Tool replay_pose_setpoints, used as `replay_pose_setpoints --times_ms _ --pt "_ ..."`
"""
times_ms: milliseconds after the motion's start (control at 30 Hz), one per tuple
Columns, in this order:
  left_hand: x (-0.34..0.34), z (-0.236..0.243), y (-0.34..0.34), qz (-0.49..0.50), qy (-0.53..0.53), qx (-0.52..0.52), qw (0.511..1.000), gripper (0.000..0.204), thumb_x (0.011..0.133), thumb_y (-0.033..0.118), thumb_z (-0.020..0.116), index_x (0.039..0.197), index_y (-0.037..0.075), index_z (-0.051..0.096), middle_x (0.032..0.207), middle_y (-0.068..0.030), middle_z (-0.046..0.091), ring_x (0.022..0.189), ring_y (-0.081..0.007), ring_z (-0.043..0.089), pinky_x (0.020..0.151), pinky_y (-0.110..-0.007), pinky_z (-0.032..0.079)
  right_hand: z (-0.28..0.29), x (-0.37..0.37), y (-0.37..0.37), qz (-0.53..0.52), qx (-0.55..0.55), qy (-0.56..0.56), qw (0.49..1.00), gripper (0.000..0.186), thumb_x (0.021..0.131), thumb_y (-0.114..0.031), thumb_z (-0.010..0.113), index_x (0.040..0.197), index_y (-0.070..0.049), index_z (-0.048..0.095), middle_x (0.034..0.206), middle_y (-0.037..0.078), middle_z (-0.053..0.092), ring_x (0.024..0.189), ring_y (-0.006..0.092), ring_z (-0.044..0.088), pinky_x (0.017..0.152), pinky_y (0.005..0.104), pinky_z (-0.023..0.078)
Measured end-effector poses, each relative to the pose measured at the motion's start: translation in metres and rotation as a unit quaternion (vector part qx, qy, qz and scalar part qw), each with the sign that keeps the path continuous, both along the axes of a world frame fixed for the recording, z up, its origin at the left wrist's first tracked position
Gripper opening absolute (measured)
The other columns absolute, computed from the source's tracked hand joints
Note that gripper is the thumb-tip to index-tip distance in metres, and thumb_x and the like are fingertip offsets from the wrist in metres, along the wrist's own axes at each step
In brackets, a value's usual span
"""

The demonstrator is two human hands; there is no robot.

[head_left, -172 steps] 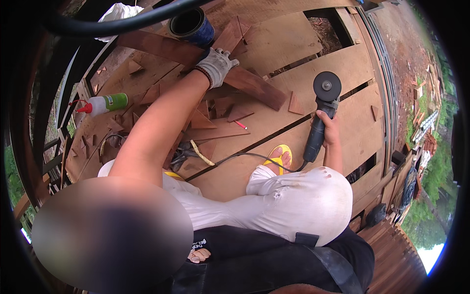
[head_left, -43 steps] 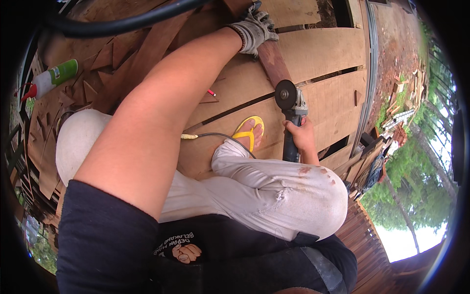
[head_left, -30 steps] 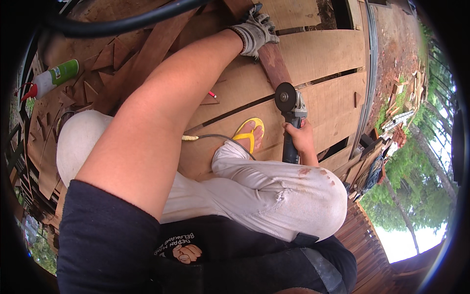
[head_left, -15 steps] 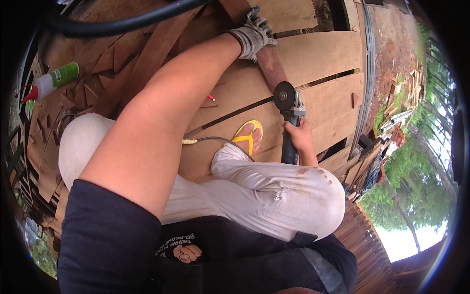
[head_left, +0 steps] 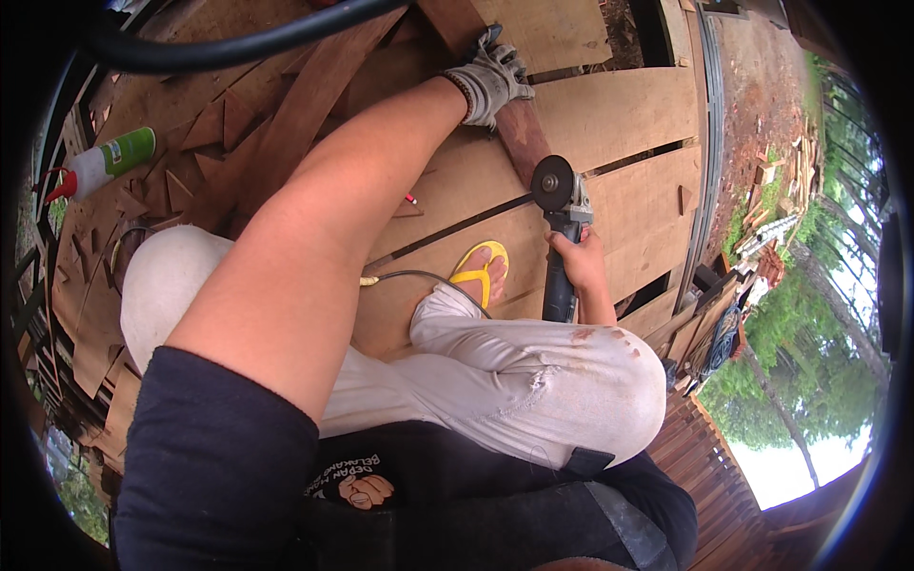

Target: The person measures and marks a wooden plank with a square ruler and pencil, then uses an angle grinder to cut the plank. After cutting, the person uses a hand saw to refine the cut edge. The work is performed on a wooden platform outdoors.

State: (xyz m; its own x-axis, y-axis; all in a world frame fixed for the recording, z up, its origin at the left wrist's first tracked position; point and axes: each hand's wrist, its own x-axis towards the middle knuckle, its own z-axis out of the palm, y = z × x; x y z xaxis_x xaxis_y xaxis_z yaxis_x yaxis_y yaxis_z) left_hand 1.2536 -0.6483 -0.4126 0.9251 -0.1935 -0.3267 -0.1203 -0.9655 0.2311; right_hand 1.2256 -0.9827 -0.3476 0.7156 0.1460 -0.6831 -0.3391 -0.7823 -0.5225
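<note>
My left hand (head_left: 488, 86), in a grey work glove, is closed over a reddish-brown wooden board (head_left: 523, 138) lying across the planks. My bare right hand (head_left: 583, 255) grips a dark angle grinder (head_left: 561, 276) by its body. The grinder's round black disc (head_left: 552, 183) is at the near end of the board; whether it touches the wood I cannot tell. Its cord (head_left: 419, 274) runs left past my foot (head_left: 487, 272) in a yellow flip-flop.
Plywood planks (head_left: 619, 114) with gaps between them form the surface. Triangular wood offcuts (head_left: 205, 128), a long brown board (head_left: 314, 105) and a green-and-white bottle with a red nozzle (head_left: 109, 160) lie at left. A red pencil (head_left: 411, 199) is near my forearm. A black hose (head_left: 238, 49) crosses the top.
The view has shifted slightly. Both hands keep their holds, and the grinder stays at the end of the board with almost no movement.
</note>
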Motion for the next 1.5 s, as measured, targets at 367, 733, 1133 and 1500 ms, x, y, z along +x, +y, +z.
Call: replay_pose_setpoints --times_ms 367,733,1133,1500 --pt "0.001 0.007 0.002 -0.003 0.012 -0.004 1.0 0.095 0.06 0.044 0.091 0.147 0.036 0.053 0.155 -0.0046 0.044 0.151 -0.0343 0.027 0.116 -0.073 0.012 0.009 0.014 0.018 -0.005 -0.022 0.014 1.0 0.033 0.077 -0.02 0.08 0.098 0.0 0.066 0.082 0.007 0.068 0.073 0.0171 0.064 0.068 0.035 0.052" --pt "0.0 0.006 0.002 -0.012 0.014 0.003 1.0 0.092 0.062 0.046 0.088 0.147 0.035 0.053 0.155 -0.0064 0.043 0.151 -0.0334 0.026 0.116 -0.073 0.007 -0.007 0.032 0.024 0.01 -0.003 -0.018 1.0 0.024 0.081 -0.017 0.078 0.095 -0.006 0.062 0.075 0.003 0.064 0.059 0.0157 0.062 0.056 0.0322 0.051" --pt "0.001 0.005 0.001 -0.008 0.029 0.003 1.0 0.093 0.063 0.047 0.089 0.148 0.036 0.051 0.157 -0.0047 0.04 0.152 -0.0315 0.023 0.118 -0.071 0.005 0.003 0.043 0.042 0.003 -0.018 -0.021 1.0 0.033 0.077 -0.02 0.08 0.099 0.0 0.065 0.084 0.007 0.069 0.074 0.0163 0.065 0.067 0.0336 0.052" --pt "-0.008 0.02 0.013 0.713 -0.152 -0.226 0.646 0.071 0.078 0.038 0.08 0.134 0.006 0.05 0.146 -0.018 0.048 0.139 -0.0383 0.045 0.113 -0.046 0.039 0.003 0.027 -0.003 -0.17 0.1 -0.031 0.98 0.024 0.082 -0.015 0.077 0.096 -0.005 0.06 0.079 0.004 0.064 0.062 0.0161 0.062 0.057 0.0326 0.051"
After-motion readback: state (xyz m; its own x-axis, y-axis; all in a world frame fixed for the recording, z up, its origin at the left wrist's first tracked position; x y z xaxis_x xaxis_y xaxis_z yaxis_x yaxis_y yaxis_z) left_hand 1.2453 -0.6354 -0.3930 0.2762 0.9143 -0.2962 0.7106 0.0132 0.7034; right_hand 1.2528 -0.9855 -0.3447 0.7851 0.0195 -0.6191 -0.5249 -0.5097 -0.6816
